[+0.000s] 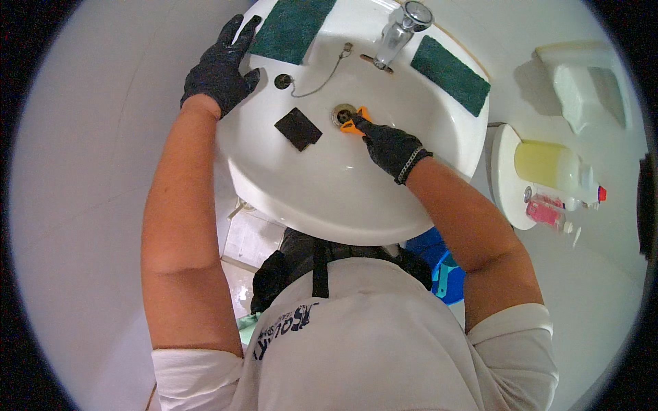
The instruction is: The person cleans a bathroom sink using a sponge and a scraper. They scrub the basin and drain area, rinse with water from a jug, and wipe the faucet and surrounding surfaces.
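Observation:
My left hand (218, 69), in a black glove, rests on the left rim of the white washbasin (329, 205), fingers spread and holding nothing. Beside its fingertips lies a green scouring pad (294, 28). In my gloved right hand (393, 146) is an orange plastic tool (354, 127), held against the edge of the metal drain (343, 116). Its working end is partly hidden by my fingers. A dark, roughly square pad (298, 129) lies in the bowl left of the drain. A thin chain (329, 79) runs to a dark round spot near my left thumb.
A chrome push tap (398, 36) stands at the back of the basin, with a second green pad (451, 74) to its right. On a white ledge (506, 174) at right are a yellow liquid jug (547, 164) and a pink-labelled bottle (547, 211). A blue bucket (448, 280) is below.

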The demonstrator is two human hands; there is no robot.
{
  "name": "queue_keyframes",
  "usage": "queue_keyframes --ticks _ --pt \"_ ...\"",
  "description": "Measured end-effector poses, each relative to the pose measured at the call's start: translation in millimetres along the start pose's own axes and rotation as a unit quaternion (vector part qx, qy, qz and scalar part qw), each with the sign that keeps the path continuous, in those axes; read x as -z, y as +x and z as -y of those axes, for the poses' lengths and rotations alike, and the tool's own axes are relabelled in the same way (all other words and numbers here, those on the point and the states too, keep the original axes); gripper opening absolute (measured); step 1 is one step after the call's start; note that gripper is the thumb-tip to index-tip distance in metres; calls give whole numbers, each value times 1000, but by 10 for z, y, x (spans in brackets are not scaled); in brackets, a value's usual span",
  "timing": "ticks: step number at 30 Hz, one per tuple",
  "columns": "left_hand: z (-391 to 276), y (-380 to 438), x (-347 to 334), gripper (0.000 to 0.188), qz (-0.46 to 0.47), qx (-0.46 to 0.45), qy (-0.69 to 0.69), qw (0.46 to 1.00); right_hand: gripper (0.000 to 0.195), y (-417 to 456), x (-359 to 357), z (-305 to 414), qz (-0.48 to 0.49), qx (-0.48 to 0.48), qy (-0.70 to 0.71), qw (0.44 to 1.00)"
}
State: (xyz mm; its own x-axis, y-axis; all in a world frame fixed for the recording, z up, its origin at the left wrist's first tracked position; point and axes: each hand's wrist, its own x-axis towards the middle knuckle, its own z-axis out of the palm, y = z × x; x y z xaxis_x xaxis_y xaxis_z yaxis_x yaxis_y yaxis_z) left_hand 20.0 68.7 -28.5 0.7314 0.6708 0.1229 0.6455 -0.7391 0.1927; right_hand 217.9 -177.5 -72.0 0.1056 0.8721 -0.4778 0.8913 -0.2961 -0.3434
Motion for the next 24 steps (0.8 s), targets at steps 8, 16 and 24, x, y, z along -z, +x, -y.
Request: queue_keyframes --ticks 8,16,24 --pt "-16 -2 -21 79 6 2 9 1000 45 80 4 83 -4 -14 11 1000" --pt "-38 -3 39 78 4 -5 3 1000 45 145 -146 92 -65 9 2 998" --pt "-15 6 23 79 14 -1 -8 1000 45 20 -74 0 -36 7 2 999"
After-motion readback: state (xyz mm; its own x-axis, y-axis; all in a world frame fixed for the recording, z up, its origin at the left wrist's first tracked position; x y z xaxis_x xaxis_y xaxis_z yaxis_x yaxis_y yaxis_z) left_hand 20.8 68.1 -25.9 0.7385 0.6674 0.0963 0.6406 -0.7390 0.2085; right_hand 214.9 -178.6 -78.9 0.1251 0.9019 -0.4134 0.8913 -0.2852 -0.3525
